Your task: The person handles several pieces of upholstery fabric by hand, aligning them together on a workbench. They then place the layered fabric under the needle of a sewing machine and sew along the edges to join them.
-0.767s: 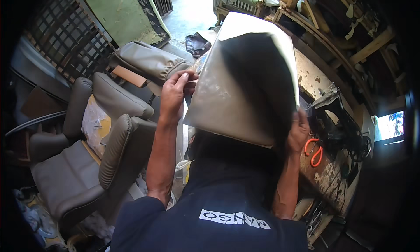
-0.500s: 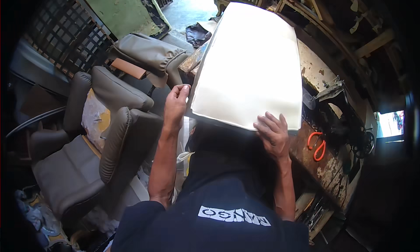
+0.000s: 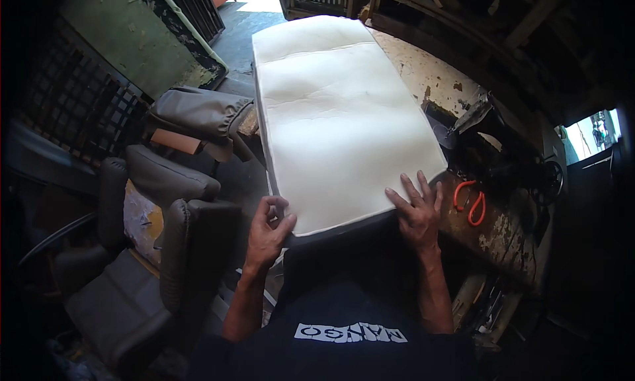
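A large white foam pad (image 3: 337,129) with a few creases across it lies in front of me, and a dark layer shows along its near and left edges. At its near left corner my left hand (image 3: 270,232) is closed, fingers curled and thumb against the edge. Toward the near right corner my right hand (image 3: 418,212) rests open, fingers spread over the pad's edge and palm toward it. What lies under the pad is mostly hidden.
A worn wooden worktable (image 3: 489,242) holds orange-handled scissors (image 3: 471,202) and a dark sewing machine (image 3: 509,133) on the right. Brown upholstered chair parts (image 3: 119,295) stand at the left. Behind them a green panel (image 3: 126,37) leans.
The pad now appears nearer and further left, and its creases show. My left hand has gone from the pad's left side to its near left corner. The view has shifted too.
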Demonstrator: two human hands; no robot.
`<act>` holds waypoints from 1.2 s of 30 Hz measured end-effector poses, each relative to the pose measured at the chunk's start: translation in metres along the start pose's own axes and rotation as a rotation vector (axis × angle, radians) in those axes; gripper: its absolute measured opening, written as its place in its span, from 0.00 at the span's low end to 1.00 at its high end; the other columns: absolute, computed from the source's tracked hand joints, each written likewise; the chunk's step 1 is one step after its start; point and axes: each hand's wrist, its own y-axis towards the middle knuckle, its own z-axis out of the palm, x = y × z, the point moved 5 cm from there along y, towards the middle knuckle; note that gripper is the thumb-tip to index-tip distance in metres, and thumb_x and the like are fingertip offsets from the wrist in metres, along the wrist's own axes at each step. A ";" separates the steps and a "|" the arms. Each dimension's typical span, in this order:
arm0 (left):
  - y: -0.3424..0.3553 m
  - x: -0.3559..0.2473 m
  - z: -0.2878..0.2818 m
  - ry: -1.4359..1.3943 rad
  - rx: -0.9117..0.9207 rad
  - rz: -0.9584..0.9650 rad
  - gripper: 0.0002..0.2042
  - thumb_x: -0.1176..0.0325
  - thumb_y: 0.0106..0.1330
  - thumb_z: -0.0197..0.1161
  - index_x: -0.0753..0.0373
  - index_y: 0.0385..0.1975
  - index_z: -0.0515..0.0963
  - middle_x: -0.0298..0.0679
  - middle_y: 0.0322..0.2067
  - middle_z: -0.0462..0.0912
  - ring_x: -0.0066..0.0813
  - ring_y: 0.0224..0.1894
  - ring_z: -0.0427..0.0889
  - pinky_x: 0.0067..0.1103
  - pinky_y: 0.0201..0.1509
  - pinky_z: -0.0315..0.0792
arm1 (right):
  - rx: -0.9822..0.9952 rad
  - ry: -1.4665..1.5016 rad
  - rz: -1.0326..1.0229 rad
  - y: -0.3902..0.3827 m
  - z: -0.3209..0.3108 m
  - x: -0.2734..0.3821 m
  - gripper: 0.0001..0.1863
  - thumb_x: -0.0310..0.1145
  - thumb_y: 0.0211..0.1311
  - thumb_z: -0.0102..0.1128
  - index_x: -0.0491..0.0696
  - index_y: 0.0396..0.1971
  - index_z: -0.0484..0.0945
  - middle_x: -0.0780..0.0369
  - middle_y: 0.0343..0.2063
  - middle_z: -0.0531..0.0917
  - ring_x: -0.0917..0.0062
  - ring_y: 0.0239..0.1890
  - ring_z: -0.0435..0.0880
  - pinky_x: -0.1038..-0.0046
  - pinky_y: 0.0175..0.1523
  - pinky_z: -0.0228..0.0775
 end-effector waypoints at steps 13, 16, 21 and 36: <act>0.027 -0.104 0.100 0.640 0.557 -0.046 0.12 0.65 0.75 0.59 0.64 0.49 0.84 0.43 0.25 0.83 0.28 0.27 0.85 0.27 0.39 0.79 | -0.156 0.055 0.378 -0.001 0.010 -0.042 0.30 0.23 0.61 0.58 0.68 0.60 0.82 0.58 0.67 0.75 0.59 0.67 0.74 0.57 0.73 0.62; 0.112 -0.115 0.149 0.730 0.436 0.562 0.11 0.67 0.74 0.60 0.62 0.50 0.84 0.43 0.38 0.89 0.30 0.38 0.88 0.26 0.39 0.79 | -0.217 0.062 0.369 0.003 0.012 -0.041 0.29 0.24 0.61 0.59 0.69 0.60 0.82 0.60 0.65 0.77 0.60 0.66 0.75 0.58 0.71 0.64; 0.248 -0.088 0.238 1.050 0.408 0.928 0.21 0.62 0.72 0.60 0.57 0.63 0.76 0.50 0.63 0.76 0.50 0.67 0.72 0.37 0.70 0.67 | -0.363 0.069 0.420 0.043 0.016 -0.075 0.23 0.28 0.65 0.55 0.65 0.55 0.85 0.63 0.55 0.86 0.66 0.56 0.81 0.61 0.63 0.70; 0.368 -0.081 0.282 1.267 0.107 0.694 0.22 0.53 0.70 0.55 0.49 0.62 0.76 0.45 0.62 0.74 0.46 0.68 0.68 0.48 0.68 0.58 | -0.126 0.516 0.735 0.028 -0.008 -0.033 0.22 0.49 0.65 0.67 0.43 0.41 0.81 0.54 0.30 0.86 0.59 0.33 0.86 0.59 0.39 0.77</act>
